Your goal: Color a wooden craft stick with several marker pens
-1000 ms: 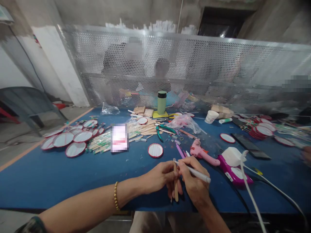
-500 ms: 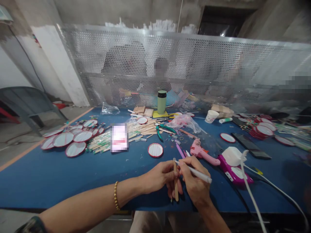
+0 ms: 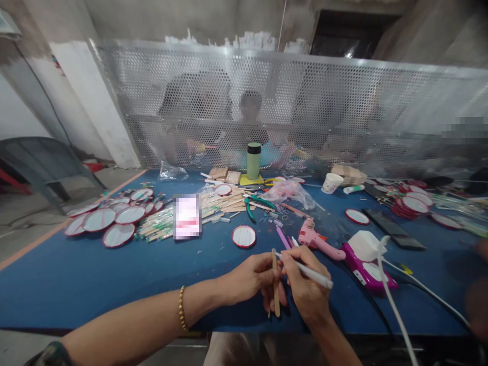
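Observation:
Above the near edge of the blue table (image 3: 152, 279), my left hand (image 3: 244, 279) is closed on a flat wooden craft stick (image 3: 276, 300), which stands nearly upright in this view. My right hand (image 3: 310, 292) grips a white, translucent pen-like stick (image 3: 315, 276) the way one holds a pen. Its tip meets or nearly meets the upper end of the craft stick; contact is too small to tell. Just beyond my hands lie a purple stick (image 3: 282, 237) and a pink glue gun (image 3: 318, 241). A white disc with a red rim (image 3: 244, 237) lies ahead of my left hand.
Red-rimmed discs (image 3: 99, 217) and a bundle of sticks (image 3: 163, 218) lie at left. Green-handled pliers (image 3: 249, 209) and a green flask (image 3: 253, 161) stand farther back. A purple power strip (image 3: 366, 269) with cables is at right. People sit behind a perforated metal screen (image 3: 229, 101).
My hands and both sticks are almost unmoved. At the right edge, a blurred shape, perhaps another person's hand, has come further into view.

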Tool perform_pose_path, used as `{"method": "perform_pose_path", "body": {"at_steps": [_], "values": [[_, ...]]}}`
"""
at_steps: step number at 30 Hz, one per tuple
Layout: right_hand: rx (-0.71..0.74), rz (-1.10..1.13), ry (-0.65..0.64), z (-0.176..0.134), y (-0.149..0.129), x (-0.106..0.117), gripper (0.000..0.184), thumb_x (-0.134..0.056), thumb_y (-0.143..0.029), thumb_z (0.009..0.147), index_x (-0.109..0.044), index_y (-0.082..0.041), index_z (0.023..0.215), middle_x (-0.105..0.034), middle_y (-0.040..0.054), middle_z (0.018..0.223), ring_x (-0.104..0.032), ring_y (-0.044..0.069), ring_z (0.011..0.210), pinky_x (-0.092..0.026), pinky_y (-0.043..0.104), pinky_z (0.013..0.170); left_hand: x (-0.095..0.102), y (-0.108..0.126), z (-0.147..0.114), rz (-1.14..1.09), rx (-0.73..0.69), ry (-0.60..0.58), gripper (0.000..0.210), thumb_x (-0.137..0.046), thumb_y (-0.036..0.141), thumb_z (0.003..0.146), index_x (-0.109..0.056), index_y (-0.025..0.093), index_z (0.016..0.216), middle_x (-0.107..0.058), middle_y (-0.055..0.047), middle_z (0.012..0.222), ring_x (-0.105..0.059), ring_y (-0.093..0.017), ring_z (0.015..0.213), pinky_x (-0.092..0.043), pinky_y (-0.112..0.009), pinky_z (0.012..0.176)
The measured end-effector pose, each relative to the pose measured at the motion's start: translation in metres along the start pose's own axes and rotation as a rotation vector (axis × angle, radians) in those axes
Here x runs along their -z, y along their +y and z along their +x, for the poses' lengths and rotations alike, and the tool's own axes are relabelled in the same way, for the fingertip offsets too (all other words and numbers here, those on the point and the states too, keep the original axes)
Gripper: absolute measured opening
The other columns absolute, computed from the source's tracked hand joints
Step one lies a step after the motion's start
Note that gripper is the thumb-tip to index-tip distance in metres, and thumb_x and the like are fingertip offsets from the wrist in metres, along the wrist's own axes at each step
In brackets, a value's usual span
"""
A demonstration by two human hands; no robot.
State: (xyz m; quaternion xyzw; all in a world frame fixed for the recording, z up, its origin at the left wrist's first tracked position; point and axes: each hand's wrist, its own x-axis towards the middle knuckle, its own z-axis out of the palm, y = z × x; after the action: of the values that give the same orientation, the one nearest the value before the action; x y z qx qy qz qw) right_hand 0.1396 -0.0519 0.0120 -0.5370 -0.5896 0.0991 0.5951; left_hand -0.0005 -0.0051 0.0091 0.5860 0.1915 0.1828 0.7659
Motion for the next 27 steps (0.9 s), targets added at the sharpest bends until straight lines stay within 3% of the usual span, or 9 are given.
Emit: {"method": "perform_pose_path", "body": {"at_steps": [20, 27], "values": [[-0.037, -0.005, -0.010, 0.0000, -0.0015, -0.0010, 0.029, -0.058, -0.036, 0.089, -0.064, -0.019, 0.065, -0.061, -0.0029, 0.052, -0.052, 0.010, 0.040, -0.042, 0.019, 0.040, 0.0004, -0.0003, -0.0003, 0.015, 0.003, -0.001, 0.055, -0.061, 0.071, 0.080, -0.047, 0.019, 0.091, -0.065, -0.001, 0.068, -0.059, -0.012, 0.049, -0.047, -0.025, 0.049], [0.011, -0.013, -0.011, 0.0004, -0.0019, 0.0002, 0.029, -0.057, -0.033, 0.089, -0.063, -0.020, 0.064, -0.061, -0.0035, 0.052, -0.052, 0.009, 0.041, -0.042, 0.019, 0.042, 0.0006, 0.0001, -0.0013, 0.005, -0.001, 0.003, 0.055, -0.062, 0.070, 0.080, -0.047, 0.018, 0.091, -0.065, -0.001, 0.071, -0.060, -0.012, 0.051, -0.048, -0.024, 0.050]]}}
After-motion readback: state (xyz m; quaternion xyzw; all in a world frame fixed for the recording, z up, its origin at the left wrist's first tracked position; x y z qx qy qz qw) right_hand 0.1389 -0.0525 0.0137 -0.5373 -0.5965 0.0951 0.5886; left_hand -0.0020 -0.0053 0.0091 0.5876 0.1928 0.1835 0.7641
